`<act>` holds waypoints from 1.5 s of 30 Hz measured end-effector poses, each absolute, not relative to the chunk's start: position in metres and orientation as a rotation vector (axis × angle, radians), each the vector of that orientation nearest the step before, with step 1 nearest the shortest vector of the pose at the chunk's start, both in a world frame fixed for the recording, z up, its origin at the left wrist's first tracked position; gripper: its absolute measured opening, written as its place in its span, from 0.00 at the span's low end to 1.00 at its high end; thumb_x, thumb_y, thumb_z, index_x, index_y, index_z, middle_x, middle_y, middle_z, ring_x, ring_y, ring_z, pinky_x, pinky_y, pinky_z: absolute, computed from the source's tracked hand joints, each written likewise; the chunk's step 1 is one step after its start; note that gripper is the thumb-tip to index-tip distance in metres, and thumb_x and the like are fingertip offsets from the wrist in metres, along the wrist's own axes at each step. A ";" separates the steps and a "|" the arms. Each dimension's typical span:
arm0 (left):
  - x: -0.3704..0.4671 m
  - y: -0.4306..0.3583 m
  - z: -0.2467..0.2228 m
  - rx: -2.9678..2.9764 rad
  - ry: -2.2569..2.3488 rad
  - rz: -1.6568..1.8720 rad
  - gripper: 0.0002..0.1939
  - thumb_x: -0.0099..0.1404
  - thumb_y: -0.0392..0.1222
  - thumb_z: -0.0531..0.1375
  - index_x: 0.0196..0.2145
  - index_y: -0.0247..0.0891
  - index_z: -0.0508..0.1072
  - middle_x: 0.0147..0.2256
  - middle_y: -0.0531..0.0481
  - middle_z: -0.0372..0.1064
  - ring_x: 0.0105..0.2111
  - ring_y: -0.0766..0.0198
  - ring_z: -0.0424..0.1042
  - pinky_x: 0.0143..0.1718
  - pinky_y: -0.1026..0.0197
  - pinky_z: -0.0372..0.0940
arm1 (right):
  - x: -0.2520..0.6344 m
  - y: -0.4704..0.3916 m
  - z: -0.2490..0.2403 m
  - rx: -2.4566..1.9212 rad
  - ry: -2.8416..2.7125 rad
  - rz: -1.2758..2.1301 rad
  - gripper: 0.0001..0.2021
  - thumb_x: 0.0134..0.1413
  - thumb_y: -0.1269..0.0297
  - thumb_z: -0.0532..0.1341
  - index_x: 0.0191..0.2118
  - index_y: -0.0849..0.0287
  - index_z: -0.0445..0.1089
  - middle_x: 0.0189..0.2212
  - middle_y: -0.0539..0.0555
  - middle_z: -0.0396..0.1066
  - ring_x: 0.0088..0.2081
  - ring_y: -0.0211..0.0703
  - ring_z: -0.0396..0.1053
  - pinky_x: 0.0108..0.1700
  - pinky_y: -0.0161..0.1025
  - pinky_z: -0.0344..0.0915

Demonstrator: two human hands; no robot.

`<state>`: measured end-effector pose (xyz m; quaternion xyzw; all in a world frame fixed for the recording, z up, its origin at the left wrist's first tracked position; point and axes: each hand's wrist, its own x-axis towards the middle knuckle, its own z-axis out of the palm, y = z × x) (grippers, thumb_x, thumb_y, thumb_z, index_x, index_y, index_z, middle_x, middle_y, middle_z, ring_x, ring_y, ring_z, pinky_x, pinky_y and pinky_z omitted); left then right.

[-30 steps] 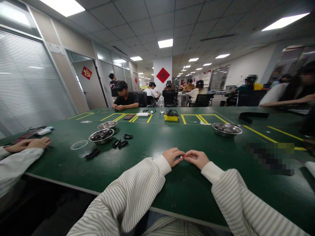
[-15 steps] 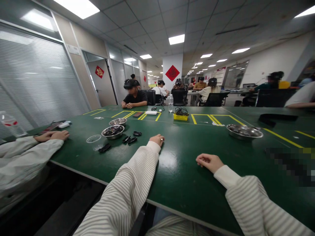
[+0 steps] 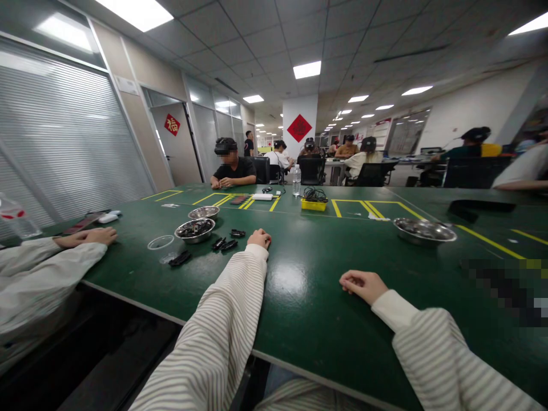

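My left hand (image 3: 259, 238) is reached out over the green table (image 3: 308, 308), its fingers curled, just right of several black plastic parts (image 3: 225, 245). Whether it holds anything is too small to make out. My right hand (image 3: 363, 285) rests on the table at the right with fingers loosely bent together and nothing visible in them. Left of the black parts stands a metal bowl (image 3: 194, 230) filled with dark pieces, with a second metal bowl (image 3: 204, 213) behind it. Another black part (image 3: 180, 258) lies nearer, beside a clear round lid (image 3: 160, 242).
A metal bowl (image 3: 424, 230) stands at the right. Farther back are a yellow box with black cables (image 3: 314, 203), a water bottle (image 3: 296, 180) and a white power strip (image 3: 262, 197). Another person's hands (image 3: 92, 236) rest at the left edge; a person sits opposite.
My left hand has moved left, closer to the black parts. My right hand has stayed almost where it was. In the background, a standing person has come more into view.
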<state>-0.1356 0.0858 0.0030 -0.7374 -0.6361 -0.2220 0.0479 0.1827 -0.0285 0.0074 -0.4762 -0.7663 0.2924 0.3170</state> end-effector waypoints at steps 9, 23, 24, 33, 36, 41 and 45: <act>-0.095 0.068 0.007 -2.499 -1.548 -0.844 0.06 0.53 0.38 0.54 0.29 0.38 0.69 0.32 0.48 0.61 0.36 0.63 0.57 0.41 0.59 0.54 | 0.180 -0.030 0.009 -1.242 -1.972 0.767 0.10 0.38 0.58 0.56 0.23 0.60 0.67 0.16 0.50 0.68 0.18 0.35 0.64 0.22 0.32 0.62; 0.014 -0.005 -0.001 -3.016 -0.956 -0.822 0.12 0.50 0.45 0.56 0.33 0.40 0.69 0.31 0.50 0.63 0.33 0.64 0.59 0.38 0.61 0.54 | 0.185 -0.023 0.005 -1.330 -1.914 0.627 0.12 0.39 0.57 0.55 0.25 0.60 0.68 0.16 0.50 0.68 0.19 0.36 0.65 0.22 0.32 0.62; 0.008 0.000 0.001 -2.994 -0.991 -0.827 0.14 0.49 0.47 0.57 0.34 0.40 0.69 0.31 0.49 0.63 0.34 0.63 0.59 0.38 0.60 0.54 | 0.185 -0.024 0.005 -1.335 -1.928 0.589 0.12 0.40 0.57 0.54 0.25 0.60 0.68 0.16 0.50 0.68 0.19 0.36 0.64 0.23 0.32 0.61; -0.115 0.072 0.009 -2.288 -1.959 -0.819 0.16 0.51 0.30 0.53 0.39 0.38 0.66 0.42 0.47 0.59 0.43 0.60 0.54 0.43 0.59 0.53 | 0.182 -0.027 0.005 -1.329 -2.115 0.459 0.14 0.41 0.57 0.54 0.32 0.60 0.68 0.21 0.50 0.67 0.19 0.34 0.58 0.23 0.32 0.58; -0.132 0.078 0.005 -2.296 -2.026 -0.808 0.12 0.55 0.31 0.49 0.36 0.36 0.67 0.37 0.46 0.61 0.38 0.65 0.59 0.41 0.63 0.56 | 0.183 -0.026 0.004 -1.249 -2.217 0.414 0.15 0.39 0.56 0.57 0.34 0.59 0.69 0.22 0.50 0.66 0.18 0.33 0.56 0.23 0.32 0.57; -0.119 0.079 0.000 -2.407 -1.953 -0.785 0.08 0.54 0.36 0.53 0.33 0.35 0.69 0.32 0.48 0.62 0.35 0.66 0.61 0.39 0.65 0.58 | 0.184 -0.025 0.003 -1.220 -2.291 0.343 0.11 0.38 0.58 0.58 0.28 0.58 0.71 0.23 0.51 0.66 0.19 0.33 0.56 0.24 0.32 0.57; -0.099 0.075 0.000 -2.536 -1.852 -0.770 0.09 0.52 0.36 0.56 0.34 0.36 0.69 0.30 0.50 0.63 0.32 0.67 0.62 0.37 0.65 0.59 | 0.183 -0.026 0.005 -1.246 -2.280 0.351 0.11 0.39 0.58 0.57 0.28 0.58 0.70 0.22 0.51 0.66 0.19 0.33 0.58 0.24 0.33 0.58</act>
